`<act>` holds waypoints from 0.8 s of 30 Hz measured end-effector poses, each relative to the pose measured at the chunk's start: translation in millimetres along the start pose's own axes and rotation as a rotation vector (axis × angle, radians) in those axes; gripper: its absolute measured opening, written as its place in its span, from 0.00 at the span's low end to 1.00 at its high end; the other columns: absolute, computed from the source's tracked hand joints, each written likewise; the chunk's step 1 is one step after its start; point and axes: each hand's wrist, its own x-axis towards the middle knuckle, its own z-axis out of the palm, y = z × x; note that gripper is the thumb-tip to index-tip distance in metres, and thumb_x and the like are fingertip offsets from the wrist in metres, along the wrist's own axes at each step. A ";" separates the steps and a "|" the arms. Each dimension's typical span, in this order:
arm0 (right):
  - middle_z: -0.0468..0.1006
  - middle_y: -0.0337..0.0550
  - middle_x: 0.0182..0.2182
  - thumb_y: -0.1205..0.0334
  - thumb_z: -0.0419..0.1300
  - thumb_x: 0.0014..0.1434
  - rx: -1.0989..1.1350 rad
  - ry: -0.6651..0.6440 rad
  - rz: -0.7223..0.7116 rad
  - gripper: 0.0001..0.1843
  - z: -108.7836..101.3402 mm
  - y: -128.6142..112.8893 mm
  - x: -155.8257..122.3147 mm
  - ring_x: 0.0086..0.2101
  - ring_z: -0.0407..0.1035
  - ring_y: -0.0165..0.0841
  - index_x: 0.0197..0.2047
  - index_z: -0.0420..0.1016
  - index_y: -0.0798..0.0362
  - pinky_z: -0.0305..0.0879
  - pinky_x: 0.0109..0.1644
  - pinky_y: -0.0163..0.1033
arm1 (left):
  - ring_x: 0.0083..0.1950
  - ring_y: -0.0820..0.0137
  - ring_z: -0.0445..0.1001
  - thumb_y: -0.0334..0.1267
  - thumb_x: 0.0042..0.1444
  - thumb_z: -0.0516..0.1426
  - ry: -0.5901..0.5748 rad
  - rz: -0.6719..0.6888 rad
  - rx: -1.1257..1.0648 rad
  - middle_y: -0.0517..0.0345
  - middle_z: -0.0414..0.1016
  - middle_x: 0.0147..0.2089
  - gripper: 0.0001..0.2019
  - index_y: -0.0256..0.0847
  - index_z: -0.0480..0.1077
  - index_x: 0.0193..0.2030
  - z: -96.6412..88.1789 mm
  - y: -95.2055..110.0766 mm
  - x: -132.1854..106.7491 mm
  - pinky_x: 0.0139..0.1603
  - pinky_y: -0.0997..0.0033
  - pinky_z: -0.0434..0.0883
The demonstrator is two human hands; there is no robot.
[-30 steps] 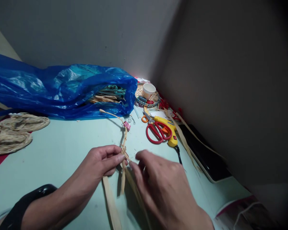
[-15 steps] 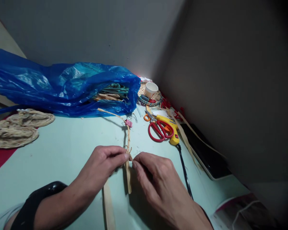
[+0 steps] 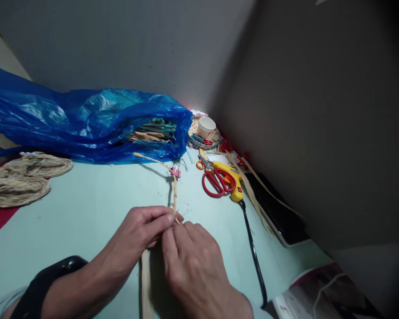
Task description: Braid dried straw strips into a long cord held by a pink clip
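Note:
A thin braid of straw-coloured plant fibre [image 3: 175, 192] runs away from me across the table, held by a pink binder clip [image 3: 176, 172] near its far end. My left hand [image 3: 149, 228] pinches the near end of the braid between thumb and fingers. Close against it, my right hand [image 3: 193, 261] is closed at the same spot, back of the hand towards me; its fingertips and the strand ends there are hidden. A flat pale strip [image 3: 146, 283] stretches towards me from beneath the left hand.
A blue plastic bag [image 3: 86, 124] with fibre strips lies at the back. Woven soles [image 3: 29, 177] rest at left. Red-handled scissors [image 3: 216, 181], a yellow glue gun [image 3: 236, 190], its black cord [image 3: 254, 257], a white cup [image 3: 206, 126] and a black tablet-like slab [image 3: 282, 217] sit at right.
My right hand has moved left and turned over the near end of the braid, covering the loose strand that hung there. My left hand stays pinched on the braid.

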 end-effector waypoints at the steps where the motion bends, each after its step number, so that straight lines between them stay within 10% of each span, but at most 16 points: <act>1: 0.74 0.48 0.27 0.80 0.47 0.62 0.019 -0.003 -0.034 0.16 -1.7 1.5 0.6 0.27 0.65 0.39 0.39 0.75 0.60 0.62 0.33 0.44 | 0.31 0.65 0.74 0.44 0.49 0.65 -0.005 -0.001 -0.011 0.55 0.79 0.29 0.10 0.39 0.81 0.31 -1.2 -0.2 -0.2 0.34 0.67 0.68; 7: 0.76 0.48 0.37 0.60 0.54 0.68 0.505 -0.142 0.251 0.10 -29.6 41.0 15.9 0.39 0.69 0.40 0.40 0.73 0.55 0.64 0.44 0.47 | 0.29 0.66 0.74 0.45 0.51 0.65 0.013 -0.009 -0.050 0.55 0.78 0.29 0.11 0.38 0.80 0.32 -6.6 1.7 -2.7 0.32 0.68 0.69; 13: 0.76 0.41 0.35 0.57 0.53 0.70 1.311 -0.571 0.427 0.10 -18.6 57.3 32.9 0.34 0.71 0.31 0.48 0.69 0.54 0.66 0.40 0.35 | 0.26 0.69 0.74 0.43 0.49 0.67 -0.025 -0.049 -0.133 0.59 0.78 0.26 0.11 0.39 0.80 0.37 -8.7 -0.1 -1.8 0.33 0.68 0.70; 24: 0.67 0.34 0.26 0.62 0.47 0.73 1.299 -0.523 0.402 0.16 -3.4 51.4 34.9 0.29 0.63 0.27 0.32 0.65 0.52 0.60 0.39 0.34 | 0.31 0.66 0.77 0.42 0.59 0.60 0.030 0.093 0.040 0.61 0.79 0.28 0.14 0.44 0.64 0.49 -14.0 -8.2 -3.2 0.34 0.68 0.67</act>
